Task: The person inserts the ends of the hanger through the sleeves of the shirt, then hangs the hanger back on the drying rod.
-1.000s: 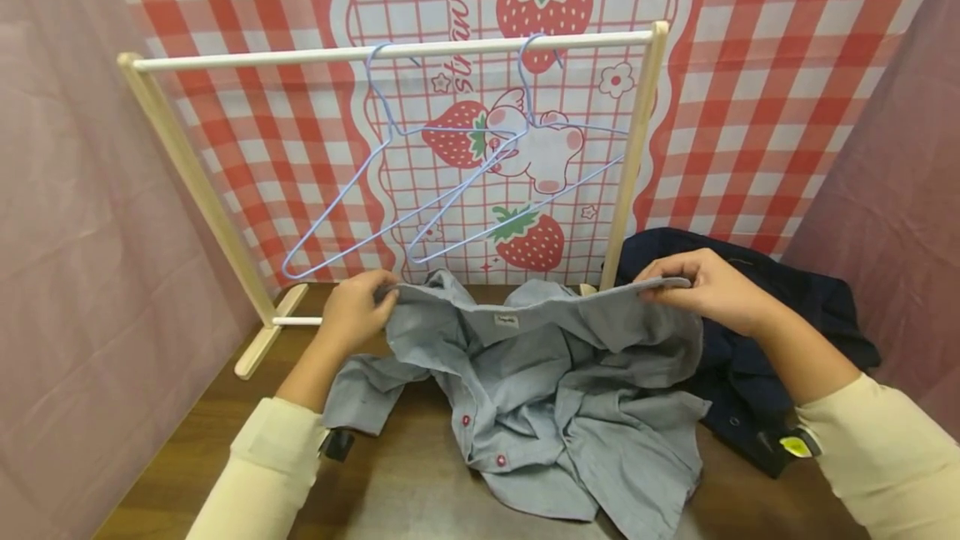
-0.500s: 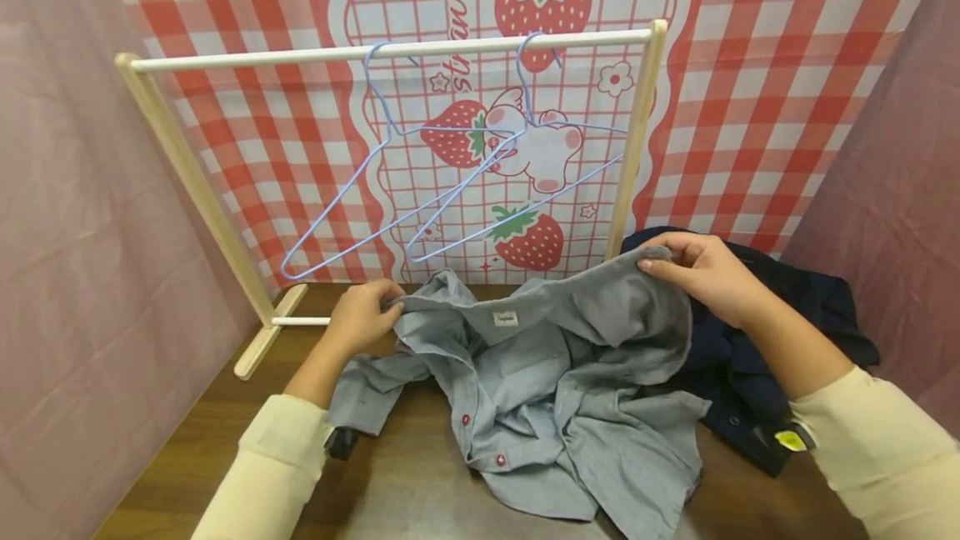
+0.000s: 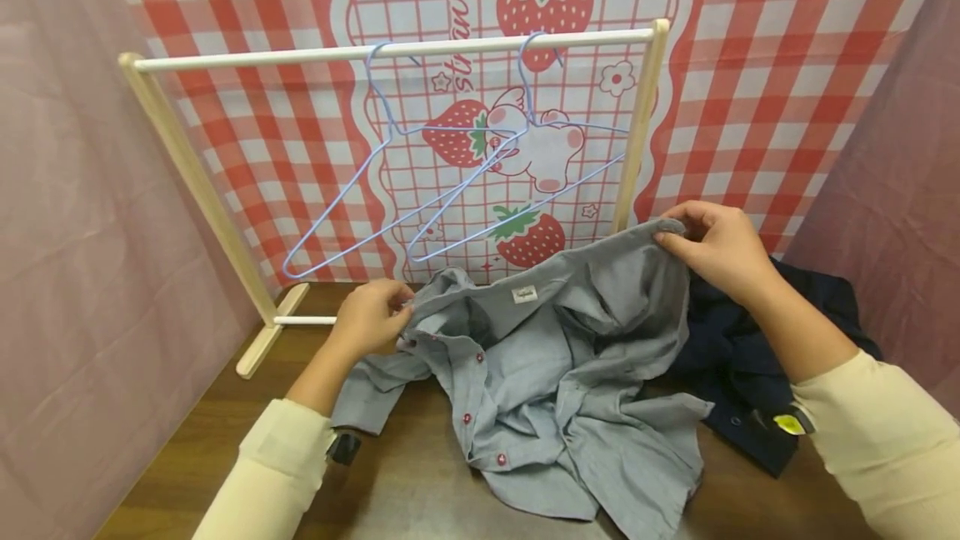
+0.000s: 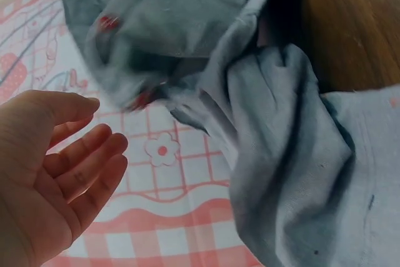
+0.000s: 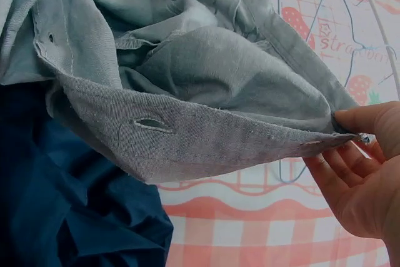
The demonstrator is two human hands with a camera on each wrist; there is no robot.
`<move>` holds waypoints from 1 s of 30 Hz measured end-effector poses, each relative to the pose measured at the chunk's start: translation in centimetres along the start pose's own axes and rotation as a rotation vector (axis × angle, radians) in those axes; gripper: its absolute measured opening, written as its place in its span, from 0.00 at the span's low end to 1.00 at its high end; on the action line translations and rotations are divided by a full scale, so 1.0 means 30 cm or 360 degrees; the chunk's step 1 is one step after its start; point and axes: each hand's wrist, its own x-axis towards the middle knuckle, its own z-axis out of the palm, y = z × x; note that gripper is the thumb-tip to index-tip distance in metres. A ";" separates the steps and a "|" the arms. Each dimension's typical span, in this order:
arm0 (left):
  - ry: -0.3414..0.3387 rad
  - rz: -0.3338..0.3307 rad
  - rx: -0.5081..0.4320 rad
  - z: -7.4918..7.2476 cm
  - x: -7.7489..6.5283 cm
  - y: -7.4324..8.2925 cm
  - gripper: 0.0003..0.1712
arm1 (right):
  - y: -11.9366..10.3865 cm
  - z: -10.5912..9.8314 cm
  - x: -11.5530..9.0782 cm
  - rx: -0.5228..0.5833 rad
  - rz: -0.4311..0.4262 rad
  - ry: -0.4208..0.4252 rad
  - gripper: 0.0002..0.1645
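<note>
A grey button-up shirt [image 3: 525, 390] with red buttons [image 3: 467, 418] lies bunched on the table, its neck edge lifted and a white label [image 3: 525, 294] showing inside. My right hand [image 3: 720, 248] pinches one end of that edge between thumb and fingers. In the right wrist view, a front band with a buttonhole [image 5: 152, 124] runs down from the pinch. Close to the opposite end is my left hand [image 3: 371, 317]. The left wrist view shows the fingers [image 4: 103, 179] loosely bent with nothing between them, beside the blurred button edge of the cloth.
Behind the shirt stands a wooden rack with a white rail [image 3: 450, 48]. Two blue wire hangers [image 3: 337, 202] hang from it. A dark navy garment [image 3: 750, 373] lies on the table [image 3: 180, 448] at the right. A strawberry-print checked cloth [image 3: 285, 148] covers the back.
My right hand has risen and moved slightly right, lifting its end of the shirt's neck edge. My left hand has shifted slightly right and let go of its end, where more buttons show.
</note>
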 end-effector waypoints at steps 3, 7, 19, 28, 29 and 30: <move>0.0096 0.0066 -0.0001 -0.008 -0.006 0.021 0.06 | -0.003 -0.004 0.003 -0.0054 -0.0072 0.0023 0.11; 0.0307 0.0165 0.0003 -0.024 -0.020 0.054 0.06 | -0.007 -0.003 0.003 -0.0072 -0.0109 0.0026 0.10; 0.0701 0.0412 0.0008 -0.155 -0.028 0.111 0.11 | -0.005 -0.014 -0.011 -0.0104 -0.0103 0.0024 0.11; 0.0803 0.0475 0.0083 -0.291 -0.009 0.122 0.16 | 0.001 -0.017 -0.027 -0.0127 -0.0173 0.0019 0.11; 0.0808 0.0459 0.0103 -0.308 -0.003 0.123 0.16 | -0.001 -0.017 -0.028 -0.0133 -0.0179 0.0022 0.11; 0.0808 0.0435 0.0122 -0.325 0.003 0.123 0.17 | -0.004 -0.018 -0.028 -0.0138 -0.0188 0.0026 0.10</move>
